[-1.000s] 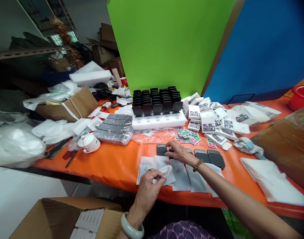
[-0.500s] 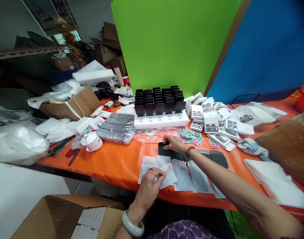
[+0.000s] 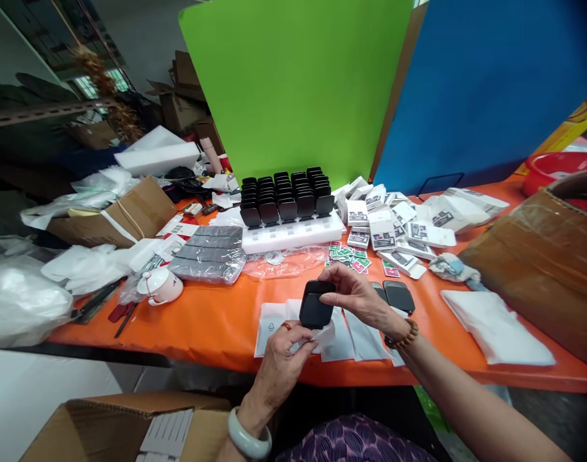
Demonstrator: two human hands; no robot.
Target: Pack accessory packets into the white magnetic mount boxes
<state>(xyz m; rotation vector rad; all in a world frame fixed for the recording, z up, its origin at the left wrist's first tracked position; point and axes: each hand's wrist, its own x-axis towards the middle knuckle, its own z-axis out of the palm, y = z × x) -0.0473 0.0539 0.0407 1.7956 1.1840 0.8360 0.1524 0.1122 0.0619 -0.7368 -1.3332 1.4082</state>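
Note:
My right hand [image 3: 360,296] grips a flat black rounded-square pad [image 3: 314,310] by its right edge, thumb in front. The pad is held up at a tilt, its lower edge by the mouth of a thin white sleeve [image 3: 326,335]. My left hand [image 3: 284,353] pinches that sleeve. Whether the pad's edge is inside it I cannot tell. Several more white sleeves [image 3: 365,336] lie in a row along the front edge, partly under my hands. Black pads [image 3: 399,296] lie beyond my right wrist, some of them hidden by it.
Black pads stand in rows in a white foam tray [image 3: 293,240] at the back. Printed white boxes [image 3: 383,230] and small green and red cards [image 3: 353,258] are piled to its right. On the left are a white lidded cup [image 3: 161,286] and a plastic-wrapped grey stack [image 3: 209,255].
My right hand has lifted a black pad off the table and brought it toward me, to the sleeve in my left hand. The view has shifted to the right.

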